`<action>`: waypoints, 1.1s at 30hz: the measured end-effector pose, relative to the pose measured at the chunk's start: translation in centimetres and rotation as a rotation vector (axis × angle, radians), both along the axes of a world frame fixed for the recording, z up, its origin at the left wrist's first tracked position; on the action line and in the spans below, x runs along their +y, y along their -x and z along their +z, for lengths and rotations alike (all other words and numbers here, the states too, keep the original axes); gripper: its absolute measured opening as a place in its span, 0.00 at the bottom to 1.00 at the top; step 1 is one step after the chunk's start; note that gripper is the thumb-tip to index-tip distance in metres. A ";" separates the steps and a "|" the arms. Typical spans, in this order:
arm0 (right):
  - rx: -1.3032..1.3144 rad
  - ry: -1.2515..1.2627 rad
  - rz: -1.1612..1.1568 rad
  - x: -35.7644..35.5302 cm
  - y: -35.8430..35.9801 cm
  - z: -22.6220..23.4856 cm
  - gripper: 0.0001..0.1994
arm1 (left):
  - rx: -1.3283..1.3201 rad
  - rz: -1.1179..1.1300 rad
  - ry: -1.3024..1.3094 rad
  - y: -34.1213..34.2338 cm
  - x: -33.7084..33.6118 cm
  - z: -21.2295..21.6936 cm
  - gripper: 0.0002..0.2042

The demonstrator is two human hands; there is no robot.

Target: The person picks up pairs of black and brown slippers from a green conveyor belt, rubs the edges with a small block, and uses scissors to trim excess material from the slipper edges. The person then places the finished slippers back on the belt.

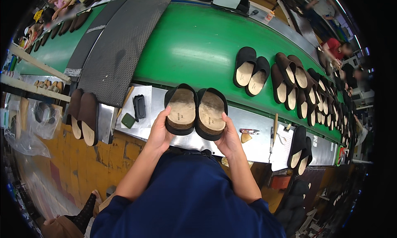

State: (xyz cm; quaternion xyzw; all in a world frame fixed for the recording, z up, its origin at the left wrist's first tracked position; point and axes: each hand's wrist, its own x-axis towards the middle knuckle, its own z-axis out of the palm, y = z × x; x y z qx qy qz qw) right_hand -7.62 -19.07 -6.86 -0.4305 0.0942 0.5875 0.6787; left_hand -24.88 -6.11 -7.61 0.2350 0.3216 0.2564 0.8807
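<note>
A pair of black clogs with tan footbeds and cork-coloured sides is held up side by side before me, heels toward me. Around the heel end of the left clog (181,110) my left hand (160,128) is closed, its thumb on the outer edge. The right clog (211,114) sits in my right hand (227,134), gripped the same way from its outer side. The two clogs touch or nearly touch along their inner edges. Below them runs a metal ledge (260,145); my other fingers are mostly hidden under the soles.
Beyond the ledge lies a green conveyor belt (186,43) with black clogs (257,76) and many brown pairs at right. Brown clogs (87,118) stand at left, black clogs (299,151) at right. A red-handled cutter (249,131), a clipboard (282,149) and a black case (139,107) rest on the ledge.
</note>
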 end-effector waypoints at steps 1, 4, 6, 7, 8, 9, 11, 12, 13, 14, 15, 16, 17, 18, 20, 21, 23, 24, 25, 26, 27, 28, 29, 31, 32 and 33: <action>-0.012 -0.008 0.018 0.1 -0.1 -0.4 0.26 | -0.006 0.008 -0.019 0.0 0.2 -0.6 0.25; -0.122 0.003 0.099 0.5 -0.7 -3.3 0.25 | -0.006 0.023 -0.079 -0.1 1.3 -3.8 0.24; -0.236 0.102 0.148 0.7 -1.1 -7.3 0.24 | 0.102 -0.032 -0.089 -0.2 1.8 -7.1 0.23; -0.296 0.177 0.183 1.0 -1.2 -8.6 0.24 | 0.221 -0.066 -0.086 -0.2 1.9 -8.5 0.23; -0.353 0.254 0.216 1.0 -1.0 -10.1 0.24 | 0.341 -0.107 -0.079 0.0 1.7 -9.7 0.23; -0.429 0.312 0.284 0.9 -0.5 -11.1 0.24 | 0.481 -0.118 -0.131 0.4 0.8 -10.2 0.27; -0.367 0.264 0.267 0.2 -0.1 -11.8 0.23 | 0.410 -0.123 -0.077 1.3 1.0 -11.1 0.28; -0.336 0.239 0.258 0.1 0.1 -11.8 0.23 | 0.374 -0.123 -0.051 1.6 1.1 -11.2 0.28; -0.324 0.233 0.249 0.1 0.2 -12.4 0.23 | 0.339 -0.094 -0.053 1.5 0.9 -11.3 0.24; -0.321 0.229 0.252 0.3 0.2 -12.3 0.23 | 0.349 -0.090 -0.021 1.6 1.2 -11.5 0.24; -0.317 0.225 0.254 0.3 0.2 -12.2 0.23 | 0.358 -0.087 0.010 1.9 1.5 -11.7 0.24; -0.314 0.221 0.256 0.3 0.2 -12.0 0.23 | 0.367 -0.084 0.041 2.1 1.5 -11.9 0.23; -0.319 0.218 0.243 0.5 0.1 -11.7 0.23 | 0.332 -0.060 0.086 1.8 1.6 -11.0 0.22; -0.324 0.215 0.230 0.6 0.1 -11.3 0.23 | 0.267 -0.022 0.049 1.6 1.6 -11.7 0.22; -0.327 0.200 0.206 0.9 -0.1 -10.6 0.22 | 0.134 0.049 -0.026 0.9 1.8 -12.6 0.21; -0.326 0.188 0.194 1.0 -0.2 -10.2 0.22 | 0.125 0.070 -0.072 0.5 1.8 -12.2 0.21; -0.324 0.157 0.161 1.2 -0.5 -9.4 0.23 | 0.107 0.111 -0.166 -0.2 1.8 -10.7 0.21; -0.323 0.136 0.141 1.1 -0.8 -9.1 0.23 | 0.101 0.108 -0.204 -0.5 2.0 -10.0 0.21; -0.322 0.116 0.120 1.1 -0.9 -8.6 0.23 | 0.095 0.105 -0.243 -0.7 2.1 -9.3 0.21; -0.342 0.076 0.098 1.3 -1.0 -7.9 0.22 | 0.089 0.105 -0.282 -0.9 2.4 -8.6 0.21; -0.363 0.037 0.075 1.5 -1.0 -7.2 0.22 | 0.068 0.105 -0.319 -1.1 2.7 -7.8 0.21; -0.382 -0.003 0.051 1.7 -1.0 -6.3 0.21 | 0.047 0.104 -0.357 -1.3 2.9 -6.9 0.21; -0.386 -0.044 0.027 1.9 -1.1 -5.0 0.22 | 0.025 0.104 -0.395 -1.4 3.2 -5.9 0.21; -0.435 -0.104 -0.015 2.2 -1.5 -2.6 0.24 | -0.052 0.111 -0.433 -1.9 3.5 -3.8 0.21; -0.462 -0.137 -0.038 2.2 -1.8 -1.4 0.24 | -0.094 0.114 -0.454 -2.2 3.6 -2.4 0.21; -0.492 -0.184 -0.053 2.1 -2.1 -0.5 0.26 | -0.141 0.124 -0.443 -2.6 3.5 -0.7 0.21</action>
